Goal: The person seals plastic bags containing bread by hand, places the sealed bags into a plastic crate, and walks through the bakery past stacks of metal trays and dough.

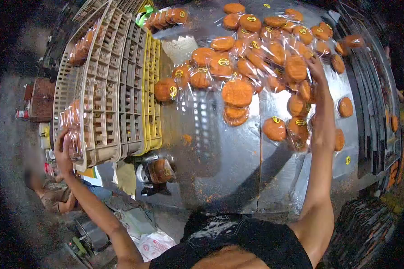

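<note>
My left hand (pixel 63 154) is at the near end of the top crate (pixel 104 85), its fingers curled against a clear-wrapped pack of orange-brown buns (pixel 72 119) inside. On the right, my right hand (pixel 317 71) reaches into a heap of wrapped buns (pixel 256 58) on the metal table. Its fingers press round the side of a wrapped bun (pixel 296 68) that stands above the others; some fingertips are hidden. Many wrappers carry a yellow oval label. Nearer me, a small stack of buns (pixel 237 96) and a few single wrapped ones (pixel 274 128) rest on the tabletop.
Under the top crate are a grey crate (pixel 132 89) and a yellow crate (pixel 153 98). A row of packed buns (pixel 166 19) lies at the far left. Dark metal racking (pixel 372 103) borders the right side. Crumbs dot the metal table (pixel 211 179). A person (pixel 58 197) sits at lower left.
</note>
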`<state>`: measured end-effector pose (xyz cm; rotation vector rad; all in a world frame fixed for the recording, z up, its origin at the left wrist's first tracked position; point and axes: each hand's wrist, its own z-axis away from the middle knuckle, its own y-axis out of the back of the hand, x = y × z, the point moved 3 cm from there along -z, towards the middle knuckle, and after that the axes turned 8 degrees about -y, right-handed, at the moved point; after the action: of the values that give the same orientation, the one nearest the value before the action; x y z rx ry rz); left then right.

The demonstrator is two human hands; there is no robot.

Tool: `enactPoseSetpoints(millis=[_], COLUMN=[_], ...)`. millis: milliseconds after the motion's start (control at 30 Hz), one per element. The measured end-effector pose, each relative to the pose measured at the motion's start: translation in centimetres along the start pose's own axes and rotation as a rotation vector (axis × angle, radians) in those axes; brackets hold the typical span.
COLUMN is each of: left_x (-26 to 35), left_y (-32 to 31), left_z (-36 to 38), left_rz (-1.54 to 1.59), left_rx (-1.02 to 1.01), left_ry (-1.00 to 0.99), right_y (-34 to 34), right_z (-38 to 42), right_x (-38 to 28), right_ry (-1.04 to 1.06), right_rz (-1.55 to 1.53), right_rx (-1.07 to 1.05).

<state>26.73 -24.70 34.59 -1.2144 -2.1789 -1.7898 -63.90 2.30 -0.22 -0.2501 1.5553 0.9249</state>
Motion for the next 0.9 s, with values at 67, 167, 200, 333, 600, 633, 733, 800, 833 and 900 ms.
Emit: enactPoseSetpoints(millis=[67,167,200,333,600,633,733,800,833,900], left_x=[0.8,0.8,0.5,1.4,2.2,3.1,4.1,2.9,2.7,2.1], left_y=[-0.5,-0.4,-0.6,-0.7,-1.1,-1.2,-1.1,-0.9,-0.7,-0.3], left_z=[0.1,-0.1,-0.1,-0.1,0.1,0.2,0.4,1.0,0.8,0.9], left_rz=[-0.001,-0.03,-0.01,-0.008,-0.016,0.028,0.05,0.056,0.036,0.098], left_rx=[0.015,0.016,0.017,0.0,0.056,0.06,0.112,0.173,0.233,0.379], left_ry=[0.016,-0.041,-0.074,-0.059,-0.133,-0.132,-0.197,-0.245,-0.329,-0.309], right_y=[-2.4,-5.7,-6.7,-11.3,-20.8,-21.5,-22.7,-23.2,-24.0,-27.7], right_z=[0.2,3.4,4.1,8.2,16.2,17.1,20.8,24.7,25.8,28.0], right_x=[0.2,-3.8,-4.3,-6.6,-10.8,-11.4,-15.4,-18.2,-19.4,-18.7], right_ry=[0.211,0.141,0.056,0.242,0.214,0.219,0.168,0.175,0.18,0.372], right_rz=[0.321,0.669,0.595,0.356,0.37,0.409,0.562,0.6,0.619,0.489], right_rx=[-0.022,0.048,-0.02,0.023,0.018,0.003,-0.039,0.124,0.204,0.44])
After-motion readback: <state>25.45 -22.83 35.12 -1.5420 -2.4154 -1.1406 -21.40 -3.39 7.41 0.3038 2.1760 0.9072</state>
